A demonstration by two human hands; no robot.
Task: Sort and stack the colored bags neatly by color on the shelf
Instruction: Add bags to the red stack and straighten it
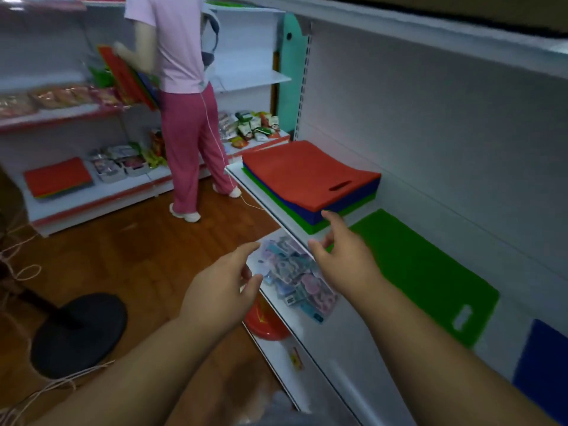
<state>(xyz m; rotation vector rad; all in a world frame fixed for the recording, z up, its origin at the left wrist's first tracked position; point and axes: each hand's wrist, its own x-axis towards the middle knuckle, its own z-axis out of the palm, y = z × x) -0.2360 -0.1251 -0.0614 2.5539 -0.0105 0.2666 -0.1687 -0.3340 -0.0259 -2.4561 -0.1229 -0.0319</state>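
L hand (219, 282) & R hand (344, 256) loose-spread, empty | reached twd mixed stack (310, 179) | prob. to lift red off | green bag (424, 272) laid apart as sorted pile

Both bare hands — left hand (222, 282) and right hand (341, 256) — reach empty toward the stack of flat red, blue and green bags (310, 179) on the white metal shelf (276, 207); a single flat green bag (424, 272) lies beside it.
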